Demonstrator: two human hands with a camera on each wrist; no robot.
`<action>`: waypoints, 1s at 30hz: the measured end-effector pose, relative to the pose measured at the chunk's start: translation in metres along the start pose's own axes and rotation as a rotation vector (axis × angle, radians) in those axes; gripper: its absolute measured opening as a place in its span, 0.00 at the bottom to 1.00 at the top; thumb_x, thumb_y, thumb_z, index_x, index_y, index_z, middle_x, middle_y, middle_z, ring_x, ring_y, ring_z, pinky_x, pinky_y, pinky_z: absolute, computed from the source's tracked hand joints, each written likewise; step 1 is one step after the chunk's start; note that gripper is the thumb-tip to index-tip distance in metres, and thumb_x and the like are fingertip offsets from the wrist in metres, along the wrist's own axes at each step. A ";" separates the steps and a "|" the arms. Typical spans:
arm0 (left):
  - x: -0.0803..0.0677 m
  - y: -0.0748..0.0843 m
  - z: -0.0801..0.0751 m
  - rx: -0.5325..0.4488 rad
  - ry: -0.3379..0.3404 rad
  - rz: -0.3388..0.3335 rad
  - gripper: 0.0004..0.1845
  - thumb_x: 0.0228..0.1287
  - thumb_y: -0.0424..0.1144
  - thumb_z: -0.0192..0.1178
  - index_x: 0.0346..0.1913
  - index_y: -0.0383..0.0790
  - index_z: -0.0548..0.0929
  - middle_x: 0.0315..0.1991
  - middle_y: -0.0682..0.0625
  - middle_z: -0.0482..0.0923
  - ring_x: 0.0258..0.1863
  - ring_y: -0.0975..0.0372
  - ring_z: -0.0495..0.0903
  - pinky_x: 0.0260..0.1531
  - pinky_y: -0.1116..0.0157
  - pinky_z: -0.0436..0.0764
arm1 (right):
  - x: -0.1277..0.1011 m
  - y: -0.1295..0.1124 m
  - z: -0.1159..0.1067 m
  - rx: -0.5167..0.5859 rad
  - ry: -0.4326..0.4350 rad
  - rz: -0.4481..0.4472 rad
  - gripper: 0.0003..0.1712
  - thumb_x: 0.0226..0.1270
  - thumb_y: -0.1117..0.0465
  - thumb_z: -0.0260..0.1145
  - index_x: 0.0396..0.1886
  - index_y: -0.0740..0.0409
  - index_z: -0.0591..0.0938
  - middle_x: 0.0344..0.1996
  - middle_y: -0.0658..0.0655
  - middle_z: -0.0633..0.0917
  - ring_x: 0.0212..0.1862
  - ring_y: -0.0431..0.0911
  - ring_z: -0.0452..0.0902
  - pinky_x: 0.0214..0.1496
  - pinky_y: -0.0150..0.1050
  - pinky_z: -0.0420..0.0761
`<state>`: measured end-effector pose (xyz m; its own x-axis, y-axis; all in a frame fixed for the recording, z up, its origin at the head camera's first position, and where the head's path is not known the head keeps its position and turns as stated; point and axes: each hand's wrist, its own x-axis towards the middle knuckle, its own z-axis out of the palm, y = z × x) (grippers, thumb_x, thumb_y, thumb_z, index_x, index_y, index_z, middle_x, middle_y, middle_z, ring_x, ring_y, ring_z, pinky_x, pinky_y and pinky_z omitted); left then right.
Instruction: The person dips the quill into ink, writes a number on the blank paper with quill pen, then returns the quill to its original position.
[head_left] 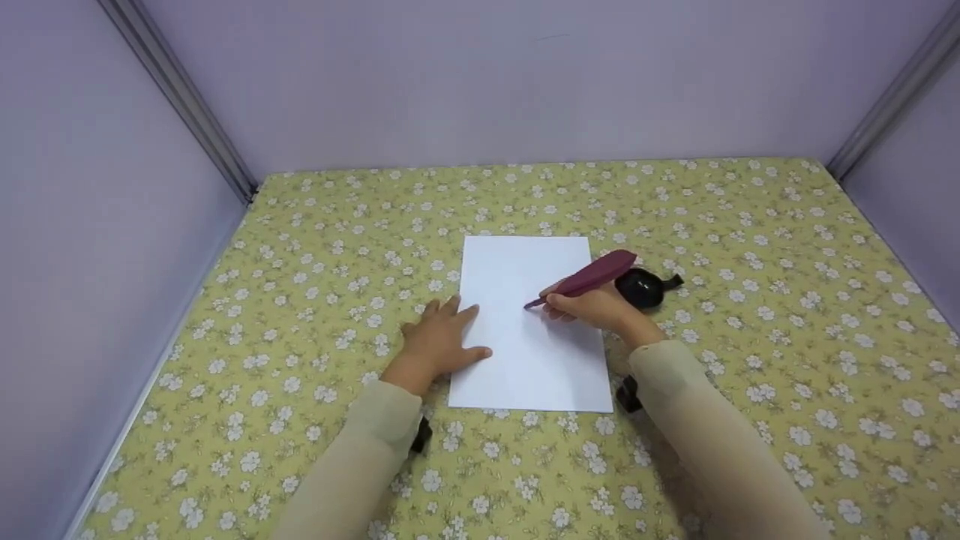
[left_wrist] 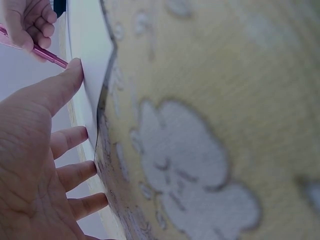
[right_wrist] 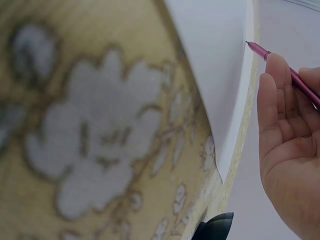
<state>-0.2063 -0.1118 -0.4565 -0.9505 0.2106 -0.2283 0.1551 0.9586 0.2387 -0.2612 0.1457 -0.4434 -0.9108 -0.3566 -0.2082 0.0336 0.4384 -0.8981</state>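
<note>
A blank white sheet of paper lies on the flowered tablecloth. My right hand pinches a dark red feather quill pen, its tip at or just above the middle of the sheet. In the right wrist view the pen's slim barrel runs between thumb and fingers. With fingers spread, my left hand rests at the sheet's left edge, thumb and index fingertip on the paper. The left wrist view shows the left thumb near the paper's edge, with the pen beyond it.
Just past the right hand sits a glossy black rounded object with a short stem-like end. A yellow cloth with white flowers covers the table. Pale walls stand behind and at both sides, with grey metal posts in the corners.
</note>
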 end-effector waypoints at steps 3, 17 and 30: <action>0.000 0.000 0.000 -0.009 -0.006 -0.005 0.42 0.59 0.67 0.56 0.73 0.55 0.60 0.75 0.46 0.49 0.72 0.45 0.47 0.55 0.33 0.59 | -0.001 0.001 0.000 0.006 -0.016 -0.014 0.16 0.68 0.61 0.63 0.49 0.67 0.83 0.37 0.60 0.87 0.38 0.45 0.84 0.43 0.41 0.82; 0.001 0.001 0.000 -0.023 -0.012 -0.007 0.42 0.59 0.66 0.57 0.73 0.54 0.60 0.74 0.46 0.49 0.72 0.45 0.46 0.55 0.32 0.56 | -0.009 0.004 0.003 0.010 -0.101 -0.056 0.15 0.68 0.62 0.63 0.47 0.68 0.84 0.34 0.59 0.87 0.35 0.44 0.84 0.41 0.39 0.82; -0.001 0.001 -0.002 -0.031 -0.003 -0.005 0.42 0.58 0.65 0.58 0.73 0.53 0.60 0.75 0.45 0.48 0.72 0.45 0.46 0.56 0.32 0.56 | -0.018 0.006 0.006 -0.008 -0.149 -0.047 0.17 0.66 0.58 0.65 0.47 0.67 0.84 0.35 0.60 0.87 0.37 0.49 0.84 0.42 0.41 0.82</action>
<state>-0.2055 -0.1110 -0.4541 -0.9504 0.2068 -0.2322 0.1421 0.9531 0.2671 -0.2421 0.1501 -0.4471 -0.8402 -0.4951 -0.2213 -0.0117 0.4244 -0.9054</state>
